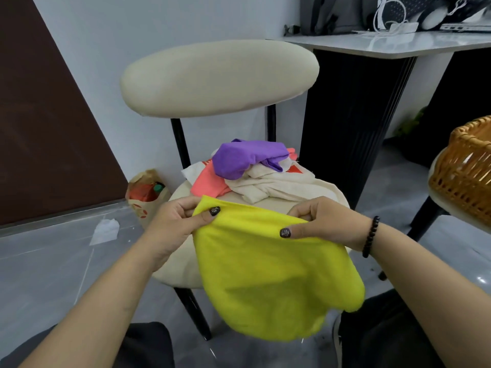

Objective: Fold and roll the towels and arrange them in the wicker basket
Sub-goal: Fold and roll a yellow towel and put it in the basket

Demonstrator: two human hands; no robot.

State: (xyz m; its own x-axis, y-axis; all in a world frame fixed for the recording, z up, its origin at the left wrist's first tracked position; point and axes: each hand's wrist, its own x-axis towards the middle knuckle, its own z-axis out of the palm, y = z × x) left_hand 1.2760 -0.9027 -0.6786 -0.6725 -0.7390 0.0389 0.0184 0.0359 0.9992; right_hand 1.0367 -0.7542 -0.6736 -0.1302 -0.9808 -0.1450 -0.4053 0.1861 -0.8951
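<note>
A yellow towel (pixel 268 274) hangs in front of the cream chair seat (pixel 183 269). My left hand (pixel 178 221) pinches its upper left corner and my right hand (pixel 326 221) pinches its upper right edge, thumbs on top. Behind it, on the seat, lies a pile with a purple towel (pixel 239 160), a coral towel (pixel 207 184) and a cream towel (pixel 276 184). The wicker basket (pixel 462 176) stands on another seat at the right edge, partly cut off by the frame.
The chair's cream backrest (pixel 218 78) rises behind the pile. A grey table (pixel 385 43) with a dark leg stands at the back right. A paper bag (pixel 146 192) and a white scrap (pixel 105 231) lie on the grey floor at the left.
</note>
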